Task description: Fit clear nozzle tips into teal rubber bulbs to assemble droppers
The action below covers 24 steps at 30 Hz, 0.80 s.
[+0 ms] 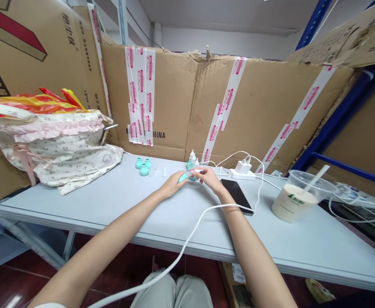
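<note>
Both my hands meet over the middle of the pale grey table (110,205). My left hand (172,185) is closed round the end of a small teal piece (184,177). My right hand (208,177) pinches the other end, where a white part shows between its fingers. Just behind them stands a small teal and white item (192,160). Three small teal caps (143,166) sit to the left, with tiny clear bits (158,172) beside them.
A black phone (237,194) lies right of my hands, with a white charger (242,169) and cables (190,239) trailing off the front edge. A lidded drink cup with straw (298,196) stands at right. A floral bag (59,145) sits at left. Cardboard boxes (254,111) wall the back.
</note>
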Each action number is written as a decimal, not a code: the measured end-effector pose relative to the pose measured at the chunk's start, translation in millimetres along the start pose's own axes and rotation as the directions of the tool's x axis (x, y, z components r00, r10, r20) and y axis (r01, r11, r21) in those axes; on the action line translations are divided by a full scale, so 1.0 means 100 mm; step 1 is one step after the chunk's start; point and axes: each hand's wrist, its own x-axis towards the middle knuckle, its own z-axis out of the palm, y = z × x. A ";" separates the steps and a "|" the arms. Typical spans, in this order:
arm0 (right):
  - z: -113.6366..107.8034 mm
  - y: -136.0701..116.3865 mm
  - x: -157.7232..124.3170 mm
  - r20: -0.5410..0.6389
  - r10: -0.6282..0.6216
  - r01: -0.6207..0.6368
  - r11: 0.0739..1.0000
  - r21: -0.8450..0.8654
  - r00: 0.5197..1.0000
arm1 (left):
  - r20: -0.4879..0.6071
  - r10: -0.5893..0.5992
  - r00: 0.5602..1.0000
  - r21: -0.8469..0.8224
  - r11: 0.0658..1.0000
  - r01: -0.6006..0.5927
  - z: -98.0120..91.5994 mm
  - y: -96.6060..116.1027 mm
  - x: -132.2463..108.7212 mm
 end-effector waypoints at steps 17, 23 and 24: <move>0.10 0.09 -0.06 0.243 0.022 -0.041 0.996 0.074 0.970 | 0.110 0.031 0.994 0.532 0.843 -0.085 -0.15 0.02 -0.06; 0.07 0.08 -0.08 0.296 0.030 -0.060 0.994 0.095 0.955 | 0.085 -0.011 0.996 0.528 0.848 -0.036 -0.15 0.12 -0.09; 0.06 0.08 -0.08 0.305 0.029 -0.058 0.995 0.086 0.952 | 0.087 -0.019 0.996 0.520 0.854 -0.029 -0.15 0.14 -0.09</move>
